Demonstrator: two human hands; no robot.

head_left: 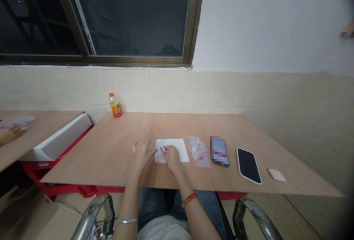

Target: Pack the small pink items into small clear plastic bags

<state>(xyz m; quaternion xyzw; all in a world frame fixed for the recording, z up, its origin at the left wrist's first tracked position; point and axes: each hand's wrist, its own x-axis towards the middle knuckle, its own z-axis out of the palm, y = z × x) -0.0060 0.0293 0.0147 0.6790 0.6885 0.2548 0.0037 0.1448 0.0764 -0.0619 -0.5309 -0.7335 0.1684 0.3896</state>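
Observation:
My left hand (142,155) is curled at the left edge of a white sheet of paper (181,149) on the table. Its fingers close around a clear, rounded, see-through piece (152,145), whose exact kind I cannot make out. Over the paper, my right hand (172,157) has its thumb and fingers pinched together at a tiny pinkish item. Small dark-red bits (161,149) lie on the paper between both hands. Just right of the paper is a clear plastic bag (198,151) with small pink and pale pieces inside.
On the wooden table (105,166), a blurred-out phone-like item (219,150), a white-edged phone (249,165) and a white case (276,175) lie to the right. An orange drink bottle (115,105) stands at the back left. Another person's hand (11,135) rests on the neighbouring table.

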